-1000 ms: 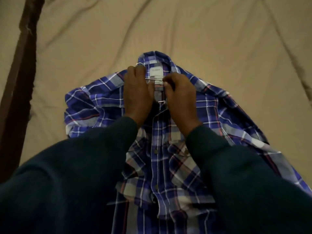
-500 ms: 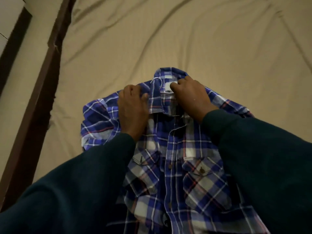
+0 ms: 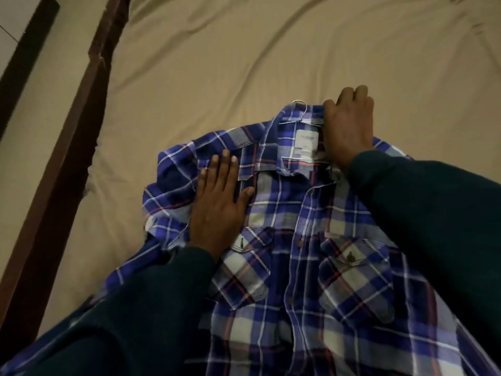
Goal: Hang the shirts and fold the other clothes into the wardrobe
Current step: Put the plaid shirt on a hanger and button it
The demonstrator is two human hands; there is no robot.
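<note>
A blue, white and red plaid shirt lies front-up on the tan bedsheet, filling the lower centre and right of the frame with its collar toward the upper middle. A thin wire hanger sits inside the collar, its hook poking out just above the neckline, beside the white neck label.

The left hand rests flat on the shirt's shoulder at centre left, fingers straight and slightly spread, holding nothing. The right hand lies over the collar at upper right, its fingers curled over the collar's edge; whether they actually pinch the cloth or the hanger cannot be told. Both arms wear dark sleeves. A dark wooden bed frame runs along the left edge.
</note>
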